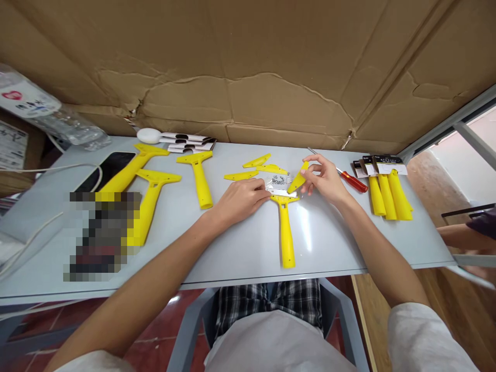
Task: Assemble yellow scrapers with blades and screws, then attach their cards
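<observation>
Two hands are being kept low over a yellow plastic scraper (pixel 284 232), lying near the front edge of a smooth pale grey table (pixel 248 248). At its T-shaped head, a thin metal blade (pixel 281 192) is being pressed by the curled fingers of the left hand (pixel 240 200). A tapered yellow plastic cover (pixel 297 178) is being pinched narrowly by the right hand (pixel 323 178). A clear packet (pixel 277 181) is being overlapped by the left fingertips (pixel 264 190). A red-handled screwdriver (pixel 353 181) is being left just beside the right hand, while three packaged yellow scrapers (pixel 389 196) are being stood off towards the table's right edge.
</observation>
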Tool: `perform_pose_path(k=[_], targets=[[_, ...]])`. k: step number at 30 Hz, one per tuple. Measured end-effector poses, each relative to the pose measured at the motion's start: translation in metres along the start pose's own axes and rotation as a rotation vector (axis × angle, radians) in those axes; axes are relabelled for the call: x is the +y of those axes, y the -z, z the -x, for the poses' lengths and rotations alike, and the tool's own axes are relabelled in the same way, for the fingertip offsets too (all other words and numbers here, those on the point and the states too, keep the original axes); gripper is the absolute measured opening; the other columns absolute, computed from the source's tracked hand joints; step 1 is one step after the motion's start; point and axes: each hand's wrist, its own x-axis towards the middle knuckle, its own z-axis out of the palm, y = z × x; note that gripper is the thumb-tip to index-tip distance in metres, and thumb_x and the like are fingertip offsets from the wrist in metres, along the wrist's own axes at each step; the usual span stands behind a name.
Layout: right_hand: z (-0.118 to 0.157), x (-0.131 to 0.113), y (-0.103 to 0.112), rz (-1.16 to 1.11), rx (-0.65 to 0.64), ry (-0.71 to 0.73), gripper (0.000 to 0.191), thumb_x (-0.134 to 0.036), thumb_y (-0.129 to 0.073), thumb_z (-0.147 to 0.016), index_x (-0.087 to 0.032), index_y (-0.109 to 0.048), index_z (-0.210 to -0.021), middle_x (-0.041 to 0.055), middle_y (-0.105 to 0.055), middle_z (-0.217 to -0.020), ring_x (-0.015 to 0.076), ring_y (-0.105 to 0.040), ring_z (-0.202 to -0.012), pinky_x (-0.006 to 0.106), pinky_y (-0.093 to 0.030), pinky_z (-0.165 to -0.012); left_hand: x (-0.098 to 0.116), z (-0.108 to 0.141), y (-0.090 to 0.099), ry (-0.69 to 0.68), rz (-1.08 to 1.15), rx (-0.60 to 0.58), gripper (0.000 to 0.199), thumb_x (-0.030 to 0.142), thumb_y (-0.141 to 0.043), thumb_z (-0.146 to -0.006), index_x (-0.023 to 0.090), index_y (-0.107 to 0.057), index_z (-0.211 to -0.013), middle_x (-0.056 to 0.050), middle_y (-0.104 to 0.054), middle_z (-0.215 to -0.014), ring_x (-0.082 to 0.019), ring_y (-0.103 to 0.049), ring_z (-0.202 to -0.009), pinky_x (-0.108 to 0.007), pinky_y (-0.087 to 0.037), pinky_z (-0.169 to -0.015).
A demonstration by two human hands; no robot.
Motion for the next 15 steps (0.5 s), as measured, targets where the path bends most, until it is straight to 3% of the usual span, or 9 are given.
perform_pose_path(k=[4,8,15], targets=[[0.004,-0.003,0.006,-0.008,0.063,-0.005,0.061,-0.063,-0.097,-0.074,-0.028,-0.059,-0.105,-0.0030,-0.073,-0.078,0.0184,-0.072,-0.054,0.026,-0.048,-0.042,0.000,0.001,-0.001,0.010,0.017,0.031,0.036,0.033,-0.053,-0.114,0.021,-0.084,-0.100,-0.009,-0.076,-0.105,-0.020,-0.068,-0.085,-0.033,-0.047,-0.072],[0.016,-0.003,0.014,-0.078,0.082,-0.055,0.058,-0.062,-0.098,-0.073,-0.027,-0.061,-0.101,0.0008,-0.078,-0.082,0.0197,-0.076,-0.063,0.027,-0.052,-0.048,0.000,0.002,-0.002,0.020,0.035,0.038,0.033,0.033,-0.055,-0.113,0.022,-0.085,-0.103,-0.009,-0.077,-0.115,-0.019,-0.069,-0.084,-0.033,-0.048,-0.072],[0.028,0.003,0.014,-0.140,0.059,-0.116,0.057,-0.061,-0.099,-0.071,-0.024,-0.066,-0.097,0.0065,-0.082,-0.093,0.0198,-0.077,-0.067,0.028,-0.054,-0.053,0.000,0.001,0.000,0.025,0.066,0.026,0.027,0.030,-0.060,-0.111,0.023,-0.085,-0.105,-0.008,-0.079,-0.111,-0.021,-0.074,-0.091,-0.033,-0.054,-0.078]])
